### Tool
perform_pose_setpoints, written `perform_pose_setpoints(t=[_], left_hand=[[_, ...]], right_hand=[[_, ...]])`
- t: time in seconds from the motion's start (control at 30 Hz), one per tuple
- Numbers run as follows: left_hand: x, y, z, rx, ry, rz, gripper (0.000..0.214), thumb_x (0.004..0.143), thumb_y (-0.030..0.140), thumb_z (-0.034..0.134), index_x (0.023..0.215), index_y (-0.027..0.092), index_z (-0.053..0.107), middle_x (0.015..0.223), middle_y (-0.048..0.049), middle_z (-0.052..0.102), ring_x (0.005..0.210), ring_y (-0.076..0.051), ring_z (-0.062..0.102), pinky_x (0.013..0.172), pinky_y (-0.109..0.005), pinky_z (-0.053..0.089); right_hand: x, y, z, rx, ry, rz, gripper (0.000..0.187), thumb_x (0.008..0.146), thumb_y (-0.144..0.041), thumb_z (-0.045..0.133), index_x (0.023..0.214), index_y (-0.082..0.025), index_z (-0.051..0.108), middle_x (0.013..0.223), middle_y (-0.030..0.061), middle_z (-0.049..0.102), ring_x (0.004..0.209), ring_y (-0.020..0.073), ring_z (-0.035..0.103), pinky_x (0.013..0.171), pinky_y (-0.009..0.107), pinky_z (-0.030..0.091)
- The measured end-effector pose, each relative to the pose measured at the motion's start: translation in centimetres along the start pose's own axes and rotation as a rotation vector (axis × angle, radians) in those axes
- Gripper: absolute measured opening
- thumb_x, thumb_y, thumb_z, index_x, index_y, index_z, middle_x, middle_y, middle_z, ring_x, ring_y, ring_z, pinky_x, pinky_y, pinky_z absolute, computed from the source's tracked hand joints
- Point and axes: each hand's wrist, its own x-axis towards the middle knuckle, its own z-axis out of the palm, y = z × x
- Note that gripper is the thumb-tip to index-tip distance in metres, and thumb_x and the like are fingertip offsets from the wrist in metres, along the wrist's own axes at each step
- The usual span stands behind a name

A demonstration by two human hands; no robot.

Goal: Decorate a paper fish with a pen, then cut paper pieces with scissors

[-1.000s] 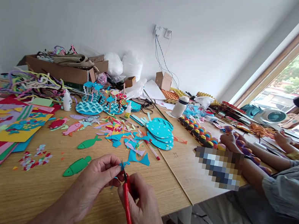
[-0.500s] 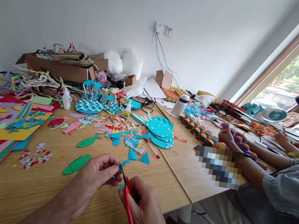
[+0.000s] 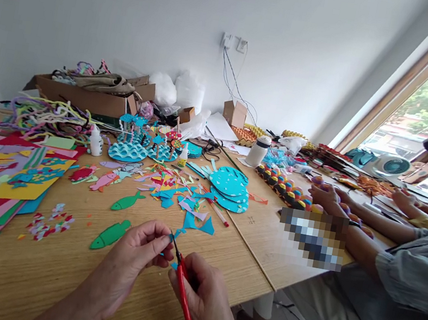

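Between the thumb and fingertips of my left hand (image 3: 134,256) is a small piece of blue paper (image 3: 171,237), mostly hidden by the fingers. My right hand (image 3: 213,292) is wrapped round a pair of red-handled scissors (image 3: 184,301). Their dark blades point up and left, the tips right at the blue piece. A green paper fish (image 3: 109,235) lies just left of my left hand, and a second green fish (image 3: 127,202) is behind it. Beyond my fingertips are blue paper scraps (image 3: 206,226). Tiny coloured bits (image 3: 51,224) form a small heap farther left.
Coloured sheets (image 3: 8,173) cover the left side. Behind the scraps stand glue bottles (image 3: 95,142), blue wavy stands (image 3: 127,151) and stacked blue discs (image 3: 230,182). A thin wooden stick (image 3: 251,250) runs to the table's edge. To the right, another person's hands (image 3: 326,196) hold coloured balls.
My hands and the scissors have hardly moved, and the blades appear slightly nearer together. The other person's hands at the right have shifted slightly left.
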Motion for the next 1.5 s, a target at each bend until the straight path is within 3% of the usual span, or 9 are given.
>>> perform_pose_setpoints(t=[0.4,0.73,1.23,1.5], left_hand=[[-0.1,0.1,0.0,0.052,-0.037,0.001,0.012,0.071,0.028,0.064,0.07,0.017,0.06,0.066,0.0007,0.061,0.067,-0.013,0.055,0.066,-0.027,0.047],[0.2,0.4,-0.1,0.179,-0.026,0.009,0.014,0.071,0.029,0.061,0.067,0.016,0.058,0.064,0.0005,0.06,0.065,-0.014,0.054,0.065,-0.028,0.046],[0.1,0.5,-0.1,0.125,0.014,-0.02,0.016,0.068,0.032,0.065,0.069,0.017,0.058,0.062,0.0018,0.06,0.061,-0.012,0.054,0.061,-0.025,0.044],[0.5,0.6,-0.1,0.156,0.039,-0.028,0.018,0.065,0.033,0.066,0.07,0.017,0.059,0.06,0.0019,0.061,0.058,-0.012,0.054,0.056,-0.023,0.042]], right_hand=[[0.0,-0.2,-0.1,0.066,-0.084,0.008,0.031,0.079,-0.042,0.048,0.061,-0.02,0.036,0.055,-0.0055,0.034,0.052,0.0095,0.029,0.047,0.022,0.024],[0.2,0.0,-0.2,0.029,-0.057,0.029,0.03,0.078,-0.038,0.047,0.058,-0.02,0.035,0.052,-0.0059,0.032,0.05,0.0088,0.028,0.045,0.021,0.022],[-0.1,0.1,-0.3,-0.001,-0.046,0.059,0.028,0.074,-0.035,0.048,0.054,-0.02,0.035,0.049,-0.0059,0.031,0.048,0.0081,0.027,0.044,0.021,0.021],[1.0,0.7,-1.1,0.24,0.037,0.082,0.023,0.071,-0.036,0.057,0.066,-0.02,0.042,0.058,-0.0052,0.04,0.054,0.0098,0.036,0.049,0.021,0.031]])
